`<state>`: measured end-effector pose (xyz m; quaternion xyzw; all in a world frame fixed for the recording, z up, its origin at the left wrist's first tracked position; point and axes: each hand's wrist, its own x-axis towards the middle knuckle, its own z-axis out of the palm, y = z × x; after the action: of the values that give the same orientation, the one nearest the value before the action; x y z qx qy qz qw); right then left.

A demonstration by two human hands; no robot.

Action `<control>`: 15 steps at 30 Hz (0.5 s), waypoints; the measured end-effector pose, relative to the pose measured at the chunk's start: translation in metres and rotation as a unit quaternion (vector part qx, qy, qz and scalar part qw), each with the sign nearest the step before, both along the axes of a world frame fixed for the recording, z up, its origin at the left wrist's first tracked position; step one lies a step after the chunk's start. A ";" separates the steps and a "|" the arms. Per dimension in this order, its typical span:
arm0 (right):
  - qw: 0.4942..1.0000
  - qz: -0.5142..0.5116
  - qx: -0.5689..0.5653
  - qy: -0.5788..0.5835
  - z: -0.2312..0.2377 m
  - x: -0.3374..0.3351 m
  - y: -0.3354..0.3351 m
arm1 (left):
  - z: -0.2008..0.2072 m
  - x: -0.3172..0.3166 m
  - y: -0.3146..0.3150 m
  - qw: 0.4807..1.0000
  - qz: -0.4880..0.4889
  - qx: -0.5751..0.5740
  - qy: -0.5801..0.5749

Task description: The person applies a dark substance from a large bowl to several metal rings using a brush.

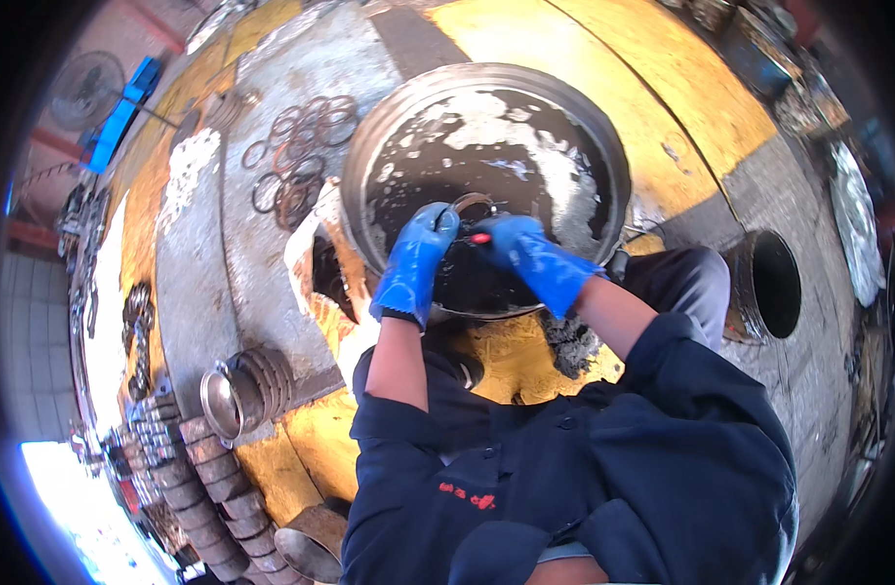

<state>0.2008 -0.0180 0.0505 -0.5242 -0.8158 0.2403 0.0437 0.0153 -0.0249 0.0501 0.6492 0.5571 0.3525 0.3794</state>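
Note:
My left hand (428, 244), in a blue rubber glove, is closed on a brownish metal ring (475, 200) above a wide round metal basin (618, 161). Dark liquid with patches of pale foam (486, 127) fills the basin. Close beside it, my right hand (525, 253), gloved in the same blue, has its fingers wrapped round a small red-ended tool (480, 238). The gloves hide most of this tool, so its kind is unclear. Only the ring's upper arc shows past the left fingers.
Several loose metal rings (306, 127) lie on the floor left of the basin. Ribbed metal cylinders (238, 400) and stacks of round metal parts (213, 468) stand at the lower left. An open dark drum (769, 283) is to the right, near my knee.

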 end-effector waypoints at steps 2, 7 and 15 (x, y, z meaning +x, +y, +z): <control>0.993 -0.073 -0.010 0.093 -0.016 0.022 -0.002 | -0.008 -0.016 0.007 0.999 -0.012 -0.033 0.032; 0.931 -0.224 -0.132 0.258 -0.051 0.073 0.016 | 0.020 0.008 -0.006 0.989 0.017 -0.018 0.148; 0.767 -0.146 -0.184 0.597 0.026 0.022 -0.018 | 0.010 -0.004 -0.012 0.982 0.061 -0.175 0.013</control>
<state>0.2227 -0.0364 0.0769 -0.3857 -0.4790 0.6408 0.4595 0.0115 -0.0371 0.0601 0.5416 0.6539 0.2636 0.4578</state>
